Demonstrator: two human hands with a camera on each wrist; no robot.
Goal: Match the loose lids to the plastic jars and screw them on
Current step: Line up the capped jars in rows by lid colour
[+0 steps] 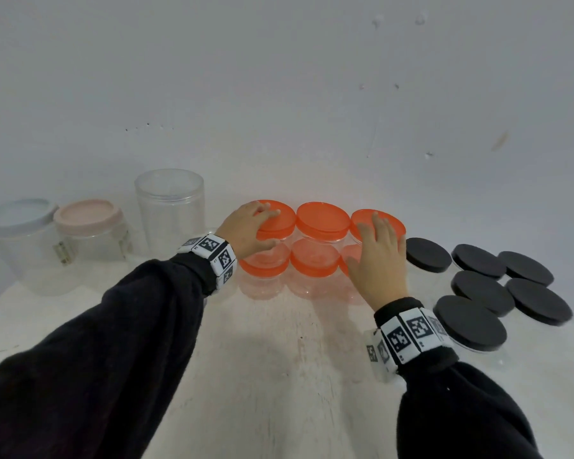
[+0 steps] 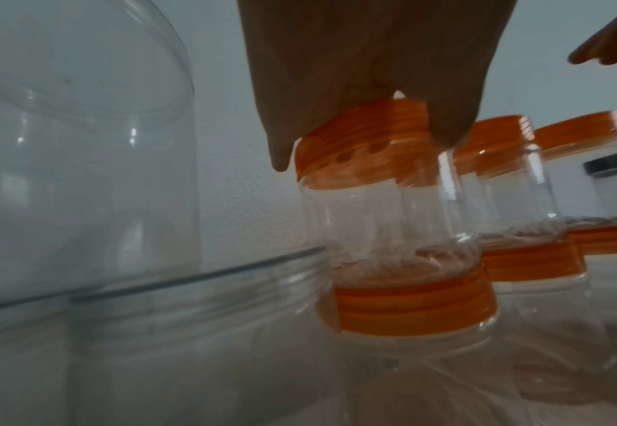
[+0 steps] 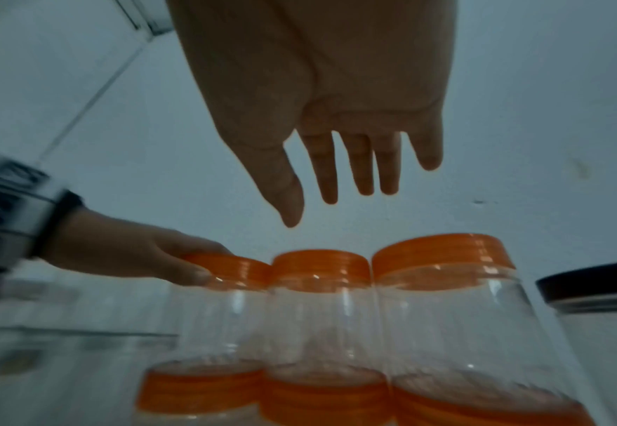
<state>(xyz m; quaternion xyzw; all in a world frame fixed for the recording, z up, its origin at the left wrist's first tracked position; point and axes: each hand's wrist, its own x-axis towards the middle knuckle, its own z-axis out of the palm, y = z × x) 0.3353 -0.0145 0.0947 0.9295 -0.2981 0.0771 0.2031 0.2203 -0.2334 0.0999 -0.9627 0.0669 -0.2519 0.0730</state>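
Note:
Several clear plastic jars with orange lids stand stacked two high in three columns on the pale table (image 1: 279, 359). My left hand (image 1: 269, 228) grips the lid of the top left jar (image 1: 280, 223); in the left wrist view the thumb and fingers (image 2: 445, 126) curl round that orange lid (image 2: 379, 115). My right hand (image 1: 375, 240) hovers with straight fingers just over the top right orange lid (image 1: 395, 226). From the right wrist view that hand (image 3: 354, 196) is spread and apart from the lid (image 3: 441, 250) below it.
Several black-lidded jars (image 1: 478, 260) stand at the right. A tall clear jar without a lid (image 1: 169, 207), a pink-lidded jar (image 1: 87, 217) and a pale-lidded jar (image 1: 17, 213) stand at the left. A low open clear jar (image 2: 190, 288) sits by my left wrist. A wall is close behind.

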